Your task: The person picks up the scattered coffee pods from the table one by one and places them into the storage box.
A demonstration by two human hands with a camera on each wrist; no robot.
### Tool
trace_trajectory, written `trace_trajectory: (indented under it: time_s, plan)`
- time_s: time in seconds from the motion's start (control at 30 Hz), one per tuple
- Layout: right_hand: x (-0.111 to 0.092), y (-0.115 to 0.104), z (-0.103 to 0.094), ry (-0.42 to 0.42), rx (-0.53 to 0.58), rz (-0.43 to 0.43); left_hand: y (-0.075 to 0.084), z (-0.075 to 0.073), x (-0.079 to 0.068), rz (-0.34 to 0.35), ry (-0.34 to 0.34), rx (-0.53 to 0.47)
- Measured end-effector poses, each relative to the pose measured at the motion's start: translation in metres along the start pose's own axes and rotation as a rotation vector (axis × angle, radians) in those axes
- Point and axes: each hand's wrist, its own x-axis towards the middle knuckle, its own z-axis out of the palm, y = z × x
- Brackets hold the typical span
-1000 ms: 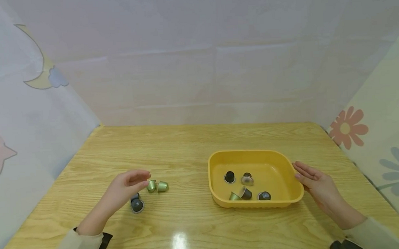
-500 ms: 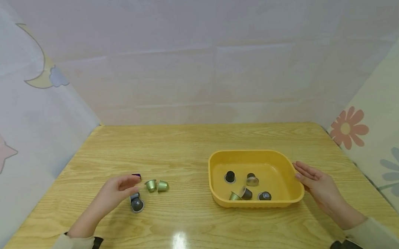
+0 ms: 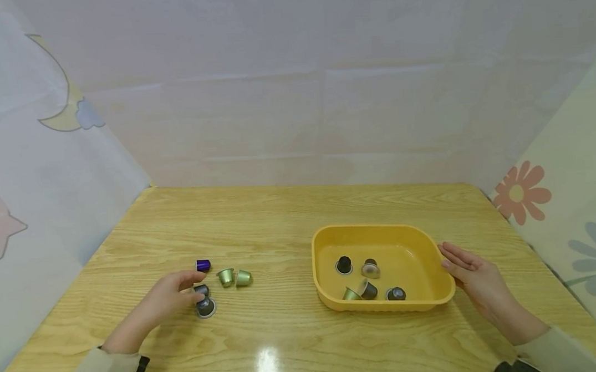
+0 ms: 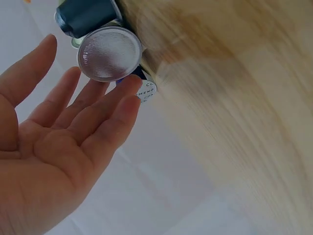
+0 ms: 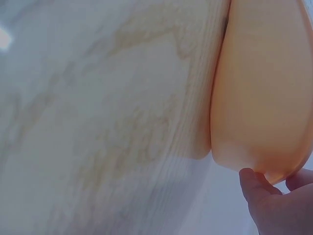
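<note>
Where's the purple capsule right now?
In the head view, the purple capsule lies on the left of the table, just beyond the left hand and left of two green capsules.

The head view looks forward and down from the near side of the yellow plastic tub (image 3: pixel 383 305), farthest back. Left of the tub, the left wrist view looks closely past the left grip (image 4: pixel 73 137) at coffee capsules (image 4: pixel 110 55), shared with the head view. The right wrist view, by the tub's right end, faces its outer wall; the head view shares the tub.
</note>
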Motion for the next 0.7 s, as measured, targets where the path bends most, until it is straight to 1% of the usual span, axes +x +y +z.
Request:
trace_trajectory:
  time_s: [0.17,0.3,0.47,0.7]
  plan:
    - [-0.0004,0.0011,0.0000,0.004,0.003,-0.001,-0.0018,0.0010,0.0005,0.015,0.008,0.037]
    - [-0.0011,0.0022,-0.0006,-0.003,0.014,-0.014,-0.0021,0.0008,0.0003,0.002,-0.001,0.045]
    - [-0.0012,0.0025,-0.0020,-0.024,0.059,-0.020,-0.0035,-0.0005,0.0012,-0.018,-0.001,0.056]
    - [0.0000,0.0023,-0.0017,-0.010,0.011,0.000,-0.0069,0.0005,0.0019,-0.042,0.016,0.075]
